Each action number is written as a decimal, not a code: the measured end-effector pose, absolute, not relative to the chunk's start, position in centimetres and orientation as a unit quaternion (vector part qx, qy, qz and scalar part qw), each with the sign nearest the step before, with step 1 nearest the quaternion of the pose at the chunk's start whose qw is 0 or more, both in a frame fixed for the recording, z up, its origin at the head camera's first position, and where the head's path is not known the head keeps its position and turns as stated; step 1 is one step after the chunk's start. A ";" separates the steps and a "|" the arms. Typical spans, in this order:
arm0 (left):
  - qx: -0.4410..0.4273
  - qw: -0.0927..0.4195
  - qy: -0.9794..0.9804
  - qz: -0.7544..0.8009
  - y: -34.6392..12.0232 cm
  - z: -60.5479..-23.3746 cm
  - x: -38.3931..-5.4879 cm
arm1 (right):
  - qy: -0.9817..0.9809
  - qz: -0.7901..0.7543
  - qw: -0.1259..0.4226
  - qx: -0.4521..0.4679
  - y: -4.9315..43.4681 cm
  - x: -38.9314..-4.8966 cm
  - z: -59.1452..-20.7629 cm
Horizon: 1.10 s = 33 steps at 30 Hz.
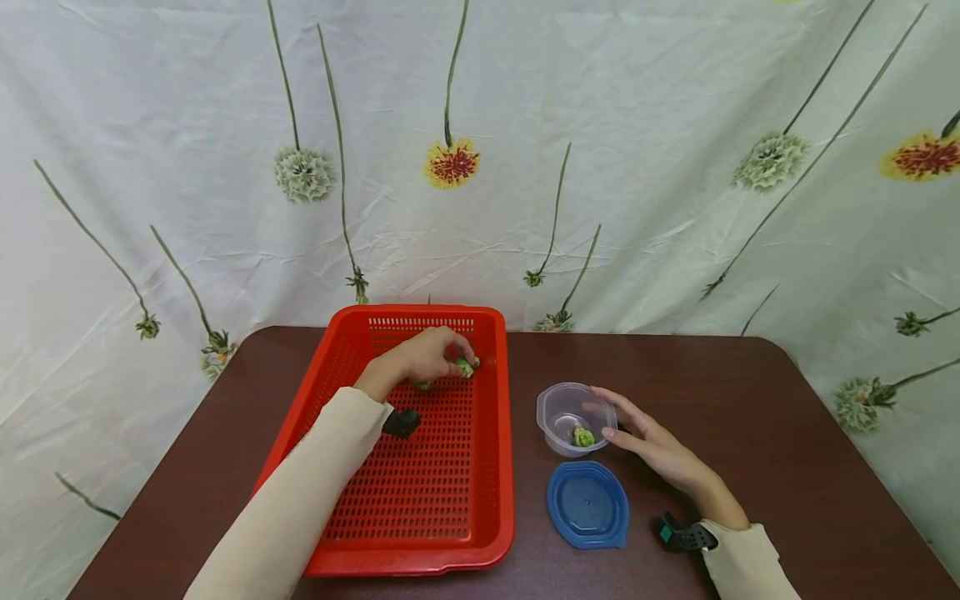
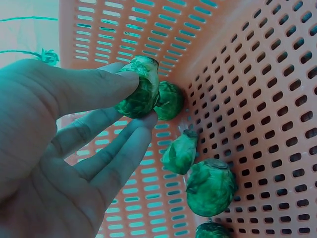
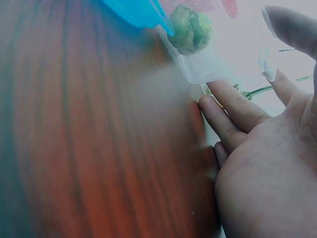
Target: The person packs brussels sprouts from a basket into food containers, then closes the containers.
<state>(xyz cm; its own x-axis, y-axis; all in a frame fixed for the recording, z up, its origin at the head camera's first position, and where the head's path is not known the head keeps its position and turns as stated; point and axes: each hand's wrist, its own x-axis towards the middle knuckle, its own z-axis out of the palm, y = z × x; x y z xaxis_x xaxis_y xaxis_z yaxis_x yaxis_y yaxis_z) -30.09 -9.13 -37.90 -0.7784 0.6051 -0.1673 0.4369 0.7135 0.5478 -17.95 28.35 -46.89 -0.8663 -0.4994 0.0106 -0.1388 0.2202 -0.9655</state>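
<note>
My left hand [image 1: 420, 358] reaches into the red basket [image 1: 501, 500] and pinches a Brussels sprout [image 2: 136, 96] between thumb and fingertips. Several more sprouts lie near it inside the basket, among them a large one [image 2: 210, 188] and a small pale one [image 2: 179, 152]. On the right, a clear plastic container [image 1: 551, 417] stands upright with one Brussels sprout [image 1: 582, 437] at its bottom. My right hand [image 1: 663, 450] holds the container's right side, the thumb at the near rim and the fingers around the far side.
A blue lid [image 1: 588, 505] lies on the dark brown table [image 1: 720, 392], just in front of the container. The basket's tall perforated walls surround my left hand. Behind the table hangs a white flowered cloth [image 1: 480, 233].
</note>
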 end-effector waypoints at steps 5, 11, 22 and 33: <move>0.297 0.164 0.908 0.247 -9.0 -37.6 -29.9 | 0.767 -0.588 0.154 -0.207 28.3 -17.9 -46.9; 0.301 0.155 0.905 0.258 -8.9 -37.1 -29.6 | 0.769 -0.586 0.151 -0.209 28.4 -18.0 -46.9; 0.290 0.156 0.903 0.274 -9.1 -36.5 -29.6 | 0.766 -0.587 0.149 -0.213 28.4 -18.0 -47.0; 0.301 0.152 0.896 0.290 -8.9 -35.5 -29.2 | 0.767 -0.588 0.152 -0.208 28.4 -18.0 -46.9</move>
